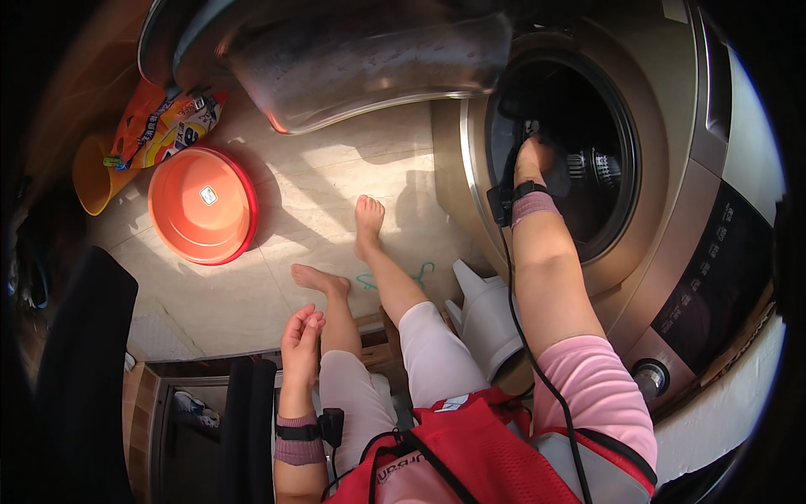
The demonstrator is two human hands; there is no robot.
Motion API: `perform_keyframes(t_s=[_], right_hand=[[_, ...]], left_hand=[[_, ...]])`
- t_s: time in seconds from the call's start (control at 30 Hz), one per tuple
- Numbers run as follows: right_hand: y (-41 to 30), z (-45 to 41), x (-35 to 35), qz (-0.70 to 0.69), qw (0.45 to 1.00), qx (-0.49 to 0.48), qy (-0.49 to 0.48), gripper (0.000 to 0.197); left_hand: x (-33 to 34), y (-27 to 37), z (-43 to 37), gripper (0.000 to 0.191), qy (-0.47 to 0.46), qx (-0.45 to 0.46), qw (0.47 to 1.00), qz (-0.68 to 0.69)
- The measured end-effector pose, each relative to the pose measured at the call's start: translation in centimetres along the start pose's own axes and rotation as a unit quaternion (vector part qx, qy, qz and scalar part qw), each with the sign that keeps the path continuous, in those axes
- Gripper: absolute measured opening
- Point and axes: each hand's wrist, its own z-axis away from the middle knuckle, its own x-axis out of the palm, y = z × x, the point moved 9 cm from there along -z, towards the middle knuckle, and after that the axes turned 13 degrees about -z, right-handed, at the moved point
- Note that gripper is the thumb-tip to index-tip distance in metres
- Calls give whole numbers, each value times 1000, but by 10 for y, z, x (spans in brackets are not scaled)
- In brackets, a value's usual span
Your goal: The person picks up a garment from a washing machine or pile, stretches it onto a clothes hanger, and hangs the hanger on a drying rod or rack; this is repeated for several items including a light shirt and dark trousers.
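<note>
My right hand (535,157) reaches into the round opening of a front-loading washing machine (655,142). Its fingertips are at dark, shadowed material beside the rim, and whether they grip it is hard to tell. Ribbed metal parts of the drum (592,167) show beyond the hand. Above my left knee I hold my left hand (302,334) in the air, fingers loosely curled, with nothing visible in it. Both wrists wear a strapped black device over a mauve cuff.
Stacked plastic basins (204,205), orange over red, stand on the tiled floor beside a colourful plastic bag (160,126) and a yellow bucket (94,173). A green hanger (365,281) lies near my feet. A grey plastic container (494,315) leans by the machine. Shiny metal overhangs the top.
</note>
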Motion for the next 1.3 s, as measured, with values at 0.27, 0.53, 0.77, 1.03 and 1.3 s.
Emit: perform_keyframes(t_s=[0.27, 0.53, 0.77, 1.03, 1.3], right_hand=[[-8, -34, 28, 7, 998, -5, 59, 83], [-56, 41, 17, -226, 956, -164, 85, 29], [-97, 192, -23, -456, 838, -234, -187, 30], [-145, 281, -132, -523, 752, -269, -297, 8], [-182, 392, -269, -504, 640, -357, -457, 12]], left_hand=[[20, 11, -5, 33, -23, 25, 999, -16], [23, 8, 1, 33, -31, 46, 998, -34], [13, 18, 20, 33, -35, 67, 996, -49], [-31, 18, 56, 33, -33, 107, 990, -83], [-67, 41, 119, 43, -53, 221, 965, -135]])
